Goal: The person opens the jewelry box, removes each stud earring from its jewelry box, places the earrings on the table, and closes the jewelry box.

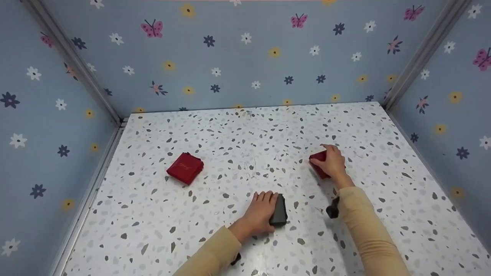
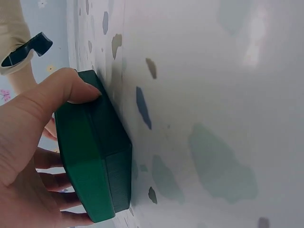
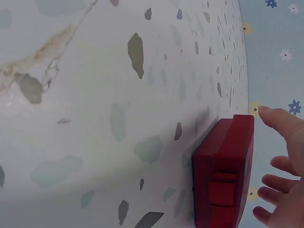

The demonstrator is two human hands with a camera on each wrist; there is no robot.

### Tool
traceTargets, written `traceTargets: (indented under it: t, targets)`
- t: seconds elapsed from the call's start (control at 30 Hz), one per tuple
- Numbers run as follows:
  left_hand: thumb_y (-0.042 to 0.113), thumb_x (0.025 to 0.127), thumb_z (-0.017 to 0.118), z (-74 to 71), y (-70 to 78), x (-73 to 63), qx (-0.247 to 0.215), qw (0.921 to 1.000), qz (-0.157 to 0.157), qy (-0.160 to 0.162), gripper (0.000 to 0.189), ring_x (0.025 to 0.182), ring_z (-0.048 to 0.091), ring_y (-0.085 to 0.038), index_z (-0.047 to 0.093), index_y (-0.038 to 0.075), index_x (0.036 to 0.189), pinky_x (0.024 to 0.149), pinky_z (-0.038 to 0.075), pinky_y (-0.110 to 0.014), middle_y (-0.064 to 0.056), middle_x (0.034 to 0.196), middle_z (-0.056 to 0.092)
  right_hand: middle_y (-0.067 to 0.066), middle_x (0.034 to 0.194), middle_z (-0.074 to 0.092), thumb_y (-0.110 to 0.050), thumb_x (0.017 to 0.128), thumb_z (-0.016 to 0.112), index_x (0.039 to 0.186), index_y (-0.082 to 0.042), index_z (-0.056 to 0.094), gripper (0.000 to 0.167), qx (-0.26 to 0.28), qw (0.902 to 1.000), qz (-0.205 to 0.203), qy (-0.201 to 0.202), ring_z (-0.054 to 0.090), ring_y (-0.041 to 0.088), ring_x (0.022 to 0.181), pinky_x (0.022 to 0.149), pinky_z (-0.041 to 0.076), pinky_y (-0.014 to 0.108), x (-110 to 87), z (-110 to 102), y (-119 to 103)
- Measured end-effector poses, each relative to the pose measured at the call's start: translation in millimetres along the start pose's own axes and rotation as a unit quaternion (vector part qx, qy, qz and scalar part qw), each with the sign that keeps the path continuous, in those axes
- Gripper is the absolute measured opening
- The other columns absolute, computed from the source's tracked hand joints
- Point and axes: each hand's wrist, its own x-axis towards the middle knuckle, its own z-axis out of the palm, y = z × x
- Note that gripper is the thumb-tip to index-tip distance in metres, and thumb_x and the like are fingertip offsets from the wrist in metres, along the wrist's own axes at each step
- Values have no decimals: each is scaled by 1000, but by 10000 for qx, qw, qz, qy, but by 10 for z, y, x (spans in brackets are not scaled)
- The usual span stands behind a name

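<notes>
My left hand grips a dark green box near the front of the table. The left wrist view shows the thumb on one side of the green box and the fingers along the opposite side. Farther right, my right hand is spread over a small red box, partly covering it in the head view. From the right wrist, its fingers look loosely bent and apart from the red box, which has a tab on its front side.
A second red box with faint lettering on its lid lies at the left of the speckled white table. Blue patterned walls enclose the table at the back and both sides. Dark straps are at both wrists.
</notes>
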Motion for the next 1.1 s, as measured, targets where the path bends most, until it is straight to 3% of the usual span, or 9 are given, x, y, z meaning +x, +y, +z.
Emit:
traceTargets:
  t: [0.13, 0.33, 0.57, 0.73, 1.1]
  targets:
    - [44, 58, 75, -19, -11, -34, -59, 10000, 30, 74, 101, 117, 36, -31, 27, 0, 136, 98, 27, -47, -16, 130, 35, 28, 134, 24, -34, 79, 63, 135, 1, 26, 77, 124, 9988, 402, -267, 29, 41, 117, 93, 30, 54, 37, -6, 54]
    - [44, 58, 76, -32, -55, -77, -188, 9996, 9, 212, 101, 116, 36, -31, 27, 0, 135, 98, 27, -47, -17, 129, 36, 30, 130, 27, -42, 74, 67, 137, 4, 19, 91, 60, 9978, 517, -400, 30, 41, 116, 94, 23, 57, 70, 0, 133]
    - [40, 57, 77, -77, -144, -161, -304, 9989, -18, 361, 100, 115, 37, -33, 28, -2, 133, 96, 28, -50, -19, 128, 36, 30, 128, 28, -46, 66, 71, 137, 5, 13, 106, 66, 9955, 711, -629, 31, 42, 115, 91, 23, 59, 58, 13, 186]
    - [36, 55, 78, -105, -241, -235, -344, 9979, -47, 543, 98, 112, 38, -36, 30, -5, 130, 94, 29, -52, -22, 125, 37, 30, 129, 26, -44, 65, 73, 139, 3, 8, 109, 118, 9932, 791, -842, 30, 43, 116, 93, 21, 59, 65, 3, 188]
    - [33, 52, 81, -150, -475, -386, -346, 9975, -302, 542, 104, 108, 38, -37, 27, -7, 131, 90, 31, -55, -22, 122, 36, 30, 127, 27, -38, 66, 74, 140, 0, 7, 106, 97, 9904, 842, -1088, 32, 43, 114, 90, 32, 55, 65, -58, 164]
